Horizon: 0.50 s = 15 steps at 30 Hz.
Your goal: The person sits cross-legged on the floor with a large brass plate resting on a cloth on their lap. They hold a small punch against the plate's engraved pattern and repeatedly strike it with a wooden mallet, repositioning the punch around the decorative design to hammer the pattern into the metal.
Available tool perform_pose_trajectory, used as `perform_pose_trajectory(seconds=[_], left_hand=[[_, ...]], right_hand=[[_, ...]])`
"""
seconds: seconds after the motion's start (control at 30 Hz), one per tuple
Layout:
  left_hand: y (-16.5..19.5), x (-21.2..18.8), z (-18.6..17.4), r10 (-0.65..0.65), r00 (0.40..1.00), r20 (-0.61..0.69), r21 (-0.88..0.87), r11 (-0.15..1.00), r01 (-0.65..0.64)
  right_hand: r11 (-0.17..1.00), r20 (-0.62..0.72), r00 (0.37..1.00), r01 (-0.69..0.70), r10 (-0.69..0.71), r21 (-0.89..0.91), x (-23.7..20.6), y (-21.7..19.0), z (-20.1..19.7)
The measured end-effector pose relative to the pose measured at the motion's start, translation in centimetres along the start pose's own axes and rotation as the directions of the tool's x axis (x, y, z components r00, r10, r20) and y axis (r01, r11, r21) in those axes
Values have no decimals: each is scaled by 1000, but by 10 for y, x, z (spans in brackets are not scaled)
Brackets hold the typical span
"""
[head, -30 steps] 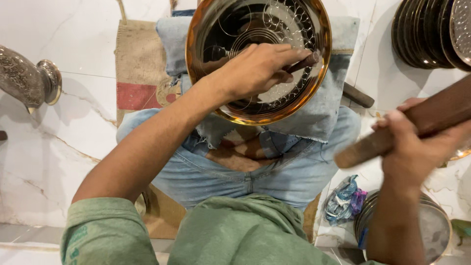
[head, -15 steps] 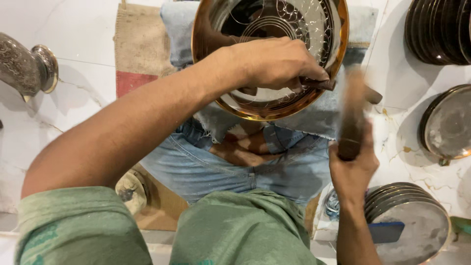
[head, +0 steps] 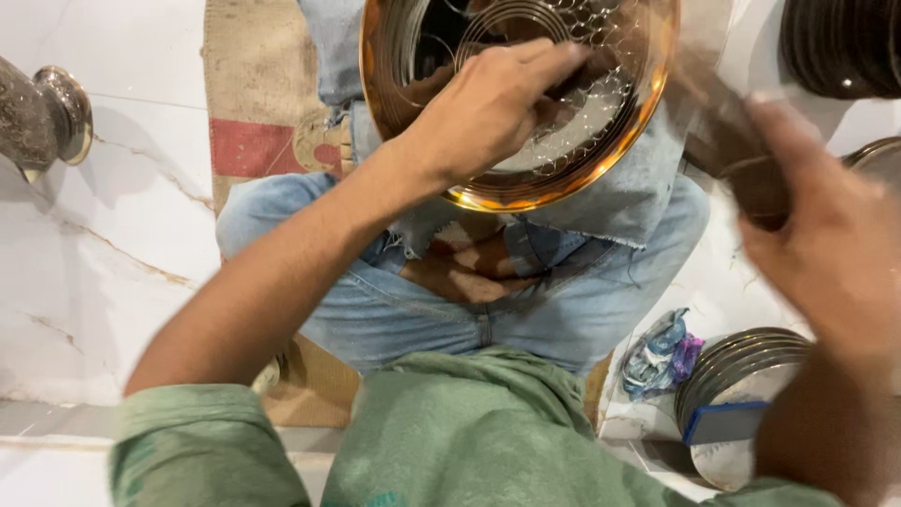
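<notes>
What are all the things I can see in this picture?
metal plate: one, shiny gold rim with a patterned middle, on the lap.
wooden stick: one, brown, blurred, in the right hand.
stack of plates: one, silvery, on the floor at lower right.
dark plates: one stack, upper right corner.
crumpled cloth: one, blue and purple, beside the silvery stack.
metal vessel: one, dull silver, far left.
sack mat: one, tan with a red patch, under the legs.
floor: white marble.
jeans: blue, torn.
shirt: green.
left hand: pressing on the plate.
right hand: blurred, gripping the stick.
</notes>
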State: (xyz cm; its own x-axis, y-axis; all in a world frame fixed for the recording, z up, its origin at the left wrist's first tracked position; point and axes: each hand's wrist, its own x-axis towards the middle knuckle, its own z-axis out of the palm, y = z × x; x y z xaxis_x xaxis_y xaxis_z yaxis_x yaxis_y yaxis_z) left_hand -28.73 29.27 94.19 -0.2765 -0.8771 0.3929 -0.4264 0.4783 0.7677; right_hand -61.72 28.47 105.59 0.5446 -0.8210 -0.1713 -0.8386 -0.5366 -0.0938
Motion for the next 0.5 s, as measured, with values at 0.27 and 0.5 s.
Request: perform_pose_trajectory(seconds=[0.27, 0.5], left_hand=[[22, -35, 28, -260, 897, -357, -64, 965, 254], [16, -33, 37, -336, 832, -442, -175, 942, 287]], right_hand=[[965, -143, 976, 190, -165, 183, 51, -49, -49], [988, -174, 973, 156, -153, 1, 39, -68, -71]])
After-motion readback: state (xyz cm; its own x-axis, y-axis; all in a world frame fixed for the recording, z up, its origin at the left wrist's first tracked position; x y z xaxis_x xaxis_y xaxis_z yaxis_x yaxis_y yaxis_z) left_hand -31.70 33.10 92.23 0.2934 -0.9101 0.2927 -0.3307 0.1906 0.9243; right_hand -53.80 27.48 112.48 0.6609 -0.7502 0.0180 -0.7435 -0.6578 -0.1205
